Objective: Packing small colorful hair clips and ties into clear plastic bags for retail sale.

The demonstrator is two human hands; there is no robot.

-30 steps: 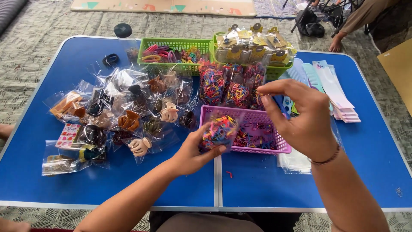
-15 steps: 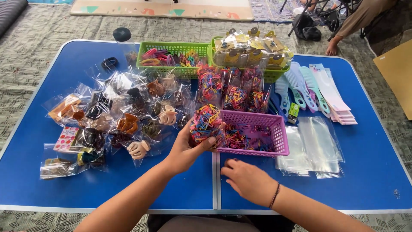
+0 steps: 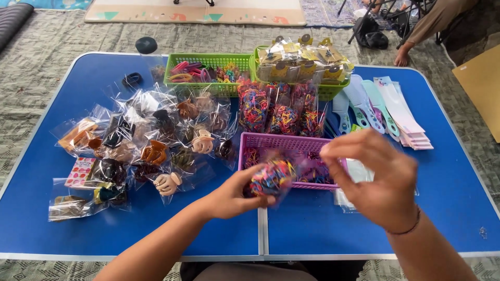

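While the left hand (image 3: 229,196) is held low over the blue folding table (image 3: 62,229), a small clear bag of multicoloured elastic bands (image 3: 272,178) is pinched between its thumb and fingertips, fingers closed narrow on the bag's lower left edge. The bag is kept just in front of the purple basket (image 3: 291,143), overlapping the basket's near wall in view; contact with the basket cannot be told. The right hand (image 3: 377,179) is raised to the right of the bag, slightly blurred, fingers curled inward with thumb and forefinger brought close together near the bag's upper right; whether the plastic is actually gripped there cannot be told. A thin dark bracelet (image 3: 406,229) is worn on the right wrist. More loose coloured bands are seen inside the purple basket. Behind it, three filled bags of coloured bands (image 3: 281,112) are stood in a row. Two green baskets are set at the far edge: the left green basket (image 3: 208,60) is loaded with hair ties, the right green basket (image 3: 325,91) with carded packets. A pile of bagged hair claws (image 3: 151,140) is spread over the table's left half. Combs and flat packets (image 3: 385,109) are laid out on the right, with empty clear bags (image 3: 359,169) partly hidden under the right hand. Another person's arm (image 3: 422,31) is seen at the top right, off the table.
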